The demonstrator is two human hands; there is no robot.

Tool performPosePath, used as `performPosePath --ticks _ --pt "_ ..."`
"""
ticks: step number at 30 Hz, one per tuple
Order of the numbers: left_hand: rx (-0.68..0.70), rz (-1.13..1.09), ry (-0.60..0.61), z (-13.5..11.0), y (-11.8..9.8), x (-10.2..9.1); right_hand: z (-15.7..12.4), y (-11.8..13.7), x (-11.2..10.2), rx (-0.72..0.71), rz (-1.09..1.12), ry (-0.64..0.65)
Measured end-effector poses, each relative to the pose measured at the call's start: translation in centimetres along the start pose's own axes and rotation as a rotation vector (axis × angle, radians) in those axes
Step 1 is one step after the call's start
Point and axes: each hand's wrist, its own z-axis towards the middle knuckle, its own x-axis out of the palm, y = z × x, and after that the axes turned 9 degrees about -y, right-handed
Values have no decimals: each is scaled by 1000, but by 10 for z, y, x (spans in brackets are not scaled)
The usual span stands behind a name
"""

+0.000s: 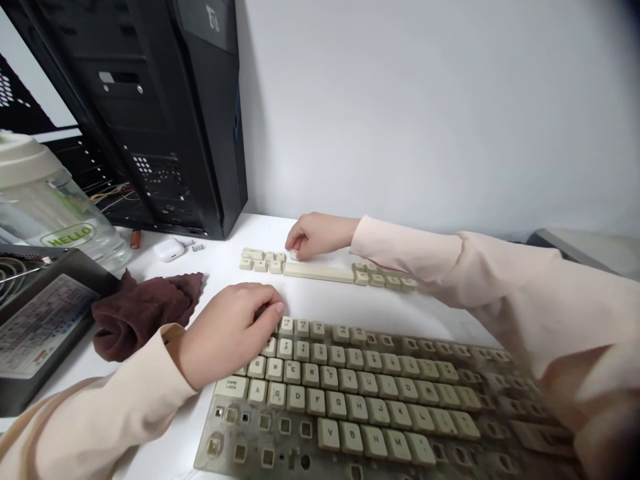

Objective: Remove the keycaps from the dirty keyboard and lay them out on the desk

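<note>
An old beige keyboard (305, 407) lies on the white table, with keycaps on part of it and bare key sockets at its lower left, upper right and right. My left hand (233, 333) rests over its upper left corner, fingers curled, fingertips hidden. Beyond the keyboard, loose keycaps stand in short rows around a long space bar (320, 273). Above the bar's left end, my right hand (320, 237) pinches a small keycap (293, 255) near the tabletop. More loose keycaps (377, 280) sit right of the bar, partly hidden by my right sleeve.
A black computer case (200, 133) stands at the back left against the wall. On the left are a clear bottle (60, 207), a power supply unit (50, 320), a brown cloth (150, 310) and a white earbud case (169, 250). A white wall (425, 113) bounds the back.
</note>
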Motion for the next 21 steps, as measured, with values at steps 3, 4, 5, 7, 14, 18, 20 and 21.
performPosePath --ticks 3,4,5,7,14,18,20,21 --pt "3 -2 11 0 0 0 0 -1 -3 -4 24 21" --pt "3 -5 13 0 1 0 0 -1 -3 -7 31 24" --pt "4 -9 15 0 1 1 1 -2 -3 -9 37 25" --pt "8 -14 17 1 1 2 3 -3 -2 -11 43 23" --pt "-3 -32 28 3 3 4 9 -7 3 -17 52 -16" --pt "-6 -41 30 3 3 4 10 -9 5 -36 73 -31" --pt "-5 -49 32 3 3 4 10 -10 5 -49 75 -39" --pt "-5 -50 30 3 3 4 10 -10 5 -56 72 -43"
